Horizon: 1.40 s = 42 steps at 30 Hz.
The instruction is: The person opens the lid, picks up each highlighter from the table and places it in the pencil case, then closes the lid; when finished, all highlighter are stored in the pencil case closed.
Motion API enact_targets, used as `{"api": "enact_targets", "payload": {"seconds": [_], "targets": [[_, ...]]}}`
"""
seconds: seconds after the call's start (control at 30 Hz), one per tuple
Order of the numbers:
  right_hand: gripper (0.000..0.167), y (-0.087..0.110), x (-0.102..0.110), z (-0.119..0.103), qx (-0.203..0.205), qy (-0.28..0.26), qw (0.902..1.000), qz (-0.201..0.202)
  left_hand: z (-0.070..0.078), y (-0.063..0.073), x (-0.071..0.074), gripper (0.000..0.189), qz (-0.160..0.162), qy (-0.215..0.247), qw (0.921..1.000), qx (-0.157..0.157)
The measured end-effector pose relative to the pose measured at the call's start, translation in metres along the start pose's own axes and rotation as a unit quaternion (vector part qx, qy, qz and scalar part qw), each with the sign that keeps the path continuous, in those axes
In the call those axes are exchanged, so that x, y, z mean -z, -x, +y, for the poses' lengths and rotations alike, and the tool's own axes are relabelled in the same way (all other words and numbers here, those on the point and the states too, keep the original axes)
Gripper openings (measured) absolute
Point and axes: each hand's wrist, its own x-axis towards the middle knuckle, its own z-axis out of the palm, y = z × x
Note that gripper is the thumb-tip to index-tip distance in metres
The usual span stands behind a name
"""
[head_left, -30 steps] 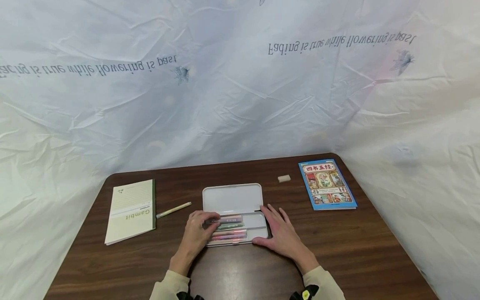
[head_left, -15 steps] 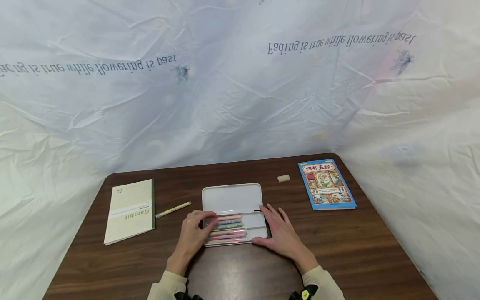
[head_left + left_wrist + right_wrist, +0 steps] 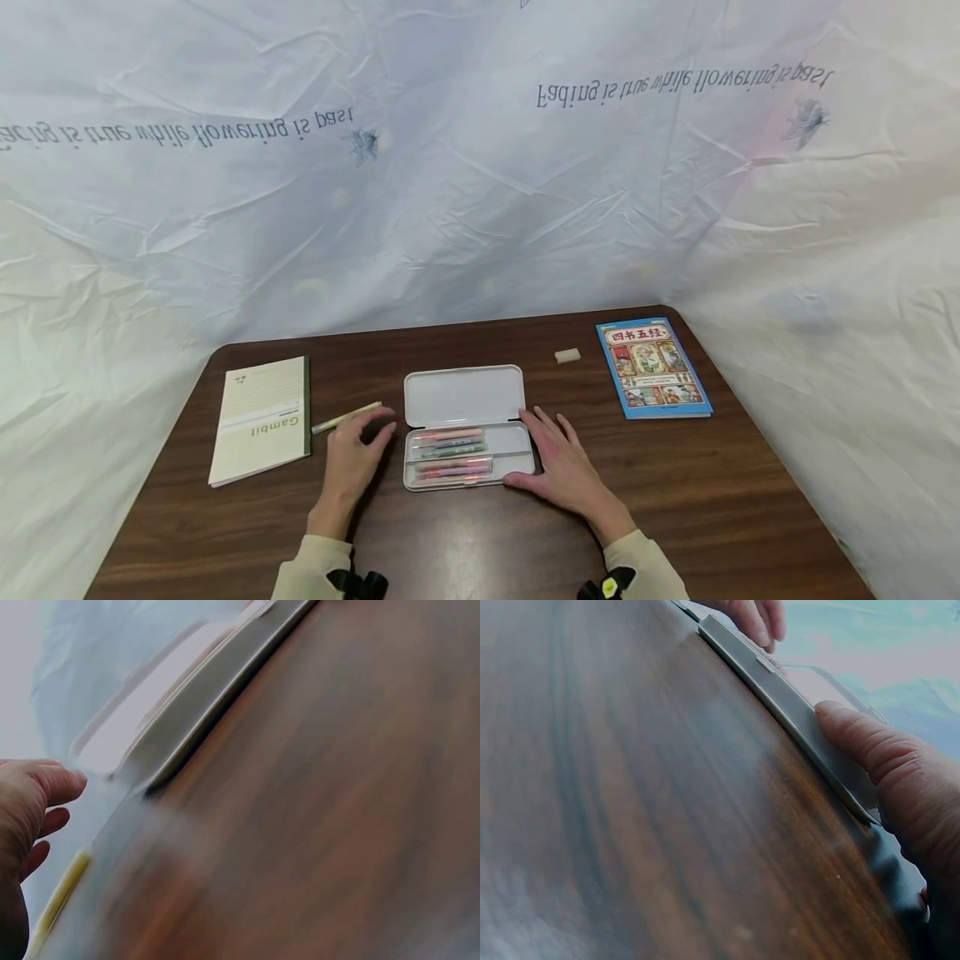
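An open white pencil case (image 3: 465,398) lies on the table with its lid folded back. Several pens (image 3: 453,468) sit in its two compartments, toward the left end. My right hand (image 3: 562,471) rests at the case's right end, fingers spread; in the right wrist view the thumb (image 3: 866,739) lies on the front rim. Left of the case, my left hand (image 3: 352,458) holds nothing, thumb and forefinger apart. A yellow pen (image 3: 347,417) lies just beyond it, its right end close to the forefinger; in the left wrist view a gap shows between pen (image 3: 64,892) and fingers.
A cream notebook (image 3: 261,423) lies at the left of the dark wooden table (image 3: 465,542). Toward the back right are a small eraser (image 3: 567,356) and a blue-bordered book (image 3: 655,369). A pale cloth (image 3: 450,208) hangs behind the table.
My left hand has let go of the pens in the case and moved left, over to the yellow pen. My right hand and the case have stayed put.
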Motion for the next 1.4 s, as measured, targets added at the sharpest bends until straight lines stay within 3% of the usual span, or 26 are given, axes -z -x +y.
{"api": "enact_targets", "payload": {"seconds": [0.2,0.4,0.67,1.0,1.4], "targets": [[0.108,-0.001,0.000,0.000,-0.014,-0.003,0.9997,-0.020,-0.033,-0.003,0.031,0.027,0.024,-0.019,0.9972,0.068],[0.107,0.000,0.001,-0.001,-0.010,-0.001,0.9999,-0.011,-0.048,-0.004,0.049,0.026,0.017,-0.048,0.9906,0.127],[0.105,0.001,0.002,-0.001,-0.005,0.002,1.0000,0.002,-0.052,-0.005,0.049,0.028,-0.004,-0.047,0.9901,0.132],[0.109,0.001,0.002,-0.001,-0.019,-0.002,0.9996,-0.019,-0.053,-0.003,0.047,0.024,-0.012,-0.044,0.9880,0.148],[0.106,0.000,0.001,-0.001,-0.002,0.002,1.0000,0.003,-0.053,-0.002,0.047,0.022,-0.003,-0.044,0.9888,0.142]]}}
